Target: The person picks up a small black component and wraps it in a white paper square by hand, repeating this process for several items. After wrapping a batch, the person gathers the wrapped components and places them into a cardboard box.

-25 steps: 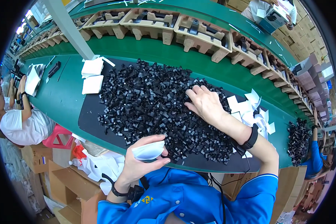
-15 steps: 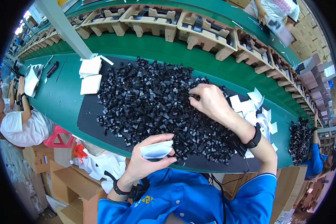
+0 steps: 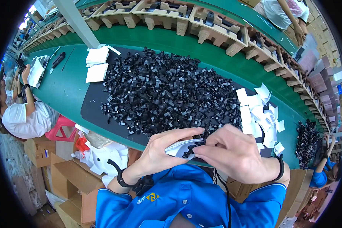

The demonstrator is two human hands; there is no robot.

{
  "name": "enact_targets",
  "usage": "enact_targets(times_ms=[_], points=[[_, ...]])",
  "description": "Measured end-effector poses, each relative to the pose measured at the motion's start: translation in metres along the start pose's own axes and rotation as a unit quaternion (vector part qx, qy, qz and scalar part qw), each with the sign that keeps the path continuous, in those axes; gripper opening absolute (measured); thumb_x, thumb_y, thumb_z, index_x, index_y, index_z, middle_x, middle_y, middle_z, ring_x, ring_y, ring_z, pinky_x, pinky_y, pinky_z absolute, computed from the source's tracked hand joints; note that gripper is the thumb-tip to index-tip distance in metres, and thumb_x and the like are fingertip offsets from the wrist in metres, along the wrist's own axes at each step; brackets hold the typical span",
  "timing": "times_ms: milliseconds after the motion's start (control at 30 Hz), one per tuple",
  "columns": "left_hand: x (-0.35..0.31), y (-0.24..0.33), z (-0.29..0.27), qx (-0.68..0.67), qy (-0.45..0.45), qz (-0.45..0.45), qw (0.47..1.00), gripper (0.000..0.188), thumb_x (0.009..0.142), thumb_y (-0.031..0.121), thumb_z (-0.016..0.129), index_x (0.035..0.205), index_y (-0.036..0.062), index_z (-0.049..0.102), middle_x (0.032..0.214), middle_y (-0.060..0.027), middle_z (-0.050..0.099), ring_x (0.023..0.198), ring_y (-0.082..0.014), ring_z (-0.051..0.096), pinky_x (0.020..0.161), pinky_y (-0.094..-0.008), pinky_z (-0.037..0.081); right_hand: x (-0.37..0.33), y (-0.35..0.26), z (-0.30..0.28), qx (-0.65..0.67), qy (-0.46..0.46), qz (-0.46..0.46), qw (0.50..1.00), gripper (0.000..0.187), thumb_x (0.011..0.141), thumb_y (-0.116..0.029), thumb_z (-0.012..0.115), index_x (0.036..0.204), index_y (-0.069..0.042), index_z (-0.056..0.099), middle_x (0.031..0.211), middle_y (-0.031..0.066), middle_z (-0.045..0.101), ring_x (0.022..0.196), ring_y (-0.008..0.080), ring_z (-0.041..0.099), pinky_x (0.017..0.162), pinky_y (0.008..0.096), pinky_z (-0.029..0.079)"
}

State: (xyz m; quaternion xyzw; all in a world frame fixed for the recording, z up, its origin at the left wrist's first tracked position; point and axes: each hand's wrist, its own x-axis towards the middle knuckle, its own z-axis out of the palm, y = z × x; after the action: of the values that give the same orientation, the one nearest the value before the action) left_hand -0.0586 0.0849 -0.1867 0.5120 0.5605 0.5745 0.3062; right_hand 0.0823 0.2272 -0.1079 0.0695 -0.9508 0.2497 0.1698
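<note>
My left hand (image 3: 152, 151) is curled round folded white paper (image 3: 174, 149), a booklet or small pouch whose edges bow apart. My right hand (image 3: 237, 156) pinches a small black plastic piece (image 3: 189, 151) against the paper's open side. Part of that piece is hidden behind my fingers. Just beyond both hands spreads a large heap of small black plastic parts (image 3: 163, 95) on a dark mat (image 3: 93, 110).
Two stacks of white paper (image 3: 97, 64) lie left of the heap, loose white papers (image 3: 256, 114) right of it. Moulded trays (image 3: 216, 28) line the back. A post (image 3: 76, 24) rises at the far left. Co-workers sit left and right; another stands across.
My right hand has come back from the heap to the paper, bringing a small black piece. My left hand has moved slightly right with the paper, which is now tilted.
</note>
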Motion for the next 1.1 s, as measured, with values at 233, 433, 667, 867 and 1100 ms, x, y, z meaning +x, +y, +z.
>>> enact_targets(times_ms=[233,433,667,867,1100], points=[[0.000,0.006,0.010,0.069,-0.051,0.041,0.995,0.054,0.065,-0.001,0.075,0.117,0.0018,0.060,0.108,-0.0135,0.065,0.092,-0.0223,0.065,0.081,-0.0320,0.052,-0.008,-0.019,-0.003,-0.109,-0.282,0.055,0.951,0.028,0.075,-0.007,0.059,0.102,0.000,0.056,0.062,0.0088,0.060,0.051,0.0231,0.063,0.042,0.0322,0.048],[0.004,-0.003,0.015,0.108,-0.057,0.068,0.990,0.061,0.064,-0.003,0.075,0.122,0.0021,0.056,0.097,-0.0106,0.067,0.084,-0.0217,0.066,0.077,-0.0307,0.052,-0.010,-0.009,0.019,-0.105,-0.268,0.056,0.956,0.022,0.077,-0.007,0.057,0.098,0.000,0.055,0.050,0.0104,0.055,0.042,0.0250,0.059,0.038,0.0361,0.045],[0.010,-0.004,0.014,0.076,0.025,0.053,0.995,0.083,0.064,-0.001,0.078,0.137,0.0011,0.038,0.094,-0.0109,0.068,0.086,-0.0176,0.066,0.078,-0.0285,0.052,-0.002,0.013,-0.001,-0.058,-0.233,0.078,0.968,0.021,0.080,-0.008,0.057,0.098,0.001,0.055,0.052,0.0106,0.056,0.044,0.0283,0.059,0.041,0.0383,0.047],[-0.003,-0.010,0.012,-0.098,0.146,-0.017,0.984,0.084,0.070,-0.002,0.077,0.141,0.0009,0.031,0.098,-0.0105,0.067,0.087,-0.0142,0.065,0.080,-0.0276,0.051,-0.008,0.013,-0.003,-0.012,-0.185,0.070,0.980,0.036,0.076,-0.011,0.069,0.108,-0.002,0.056,0.059,0.0112,0.060,0.048,0.0261,0.060,0.043,0.0388,0.047],[-0.002,0.012,0.018,-0.156,0.074,-0.044,0.984,0.075,0.075,-0.004,0.072,0.139,-0.0006,0.033,0.104,-0.0114,0.066,0.093,-0.0132,0.063,0.083,-0.0270,0.051,-0.043,0.034,0.029,0.131,0.140,0.001,0.981,0.041,0.066,-0.006,0.077,0.105,-0.001,0.066,0.077,0.0044,0.060,0.065,0.0144,0.053,0.051,0.0274,0.045]])
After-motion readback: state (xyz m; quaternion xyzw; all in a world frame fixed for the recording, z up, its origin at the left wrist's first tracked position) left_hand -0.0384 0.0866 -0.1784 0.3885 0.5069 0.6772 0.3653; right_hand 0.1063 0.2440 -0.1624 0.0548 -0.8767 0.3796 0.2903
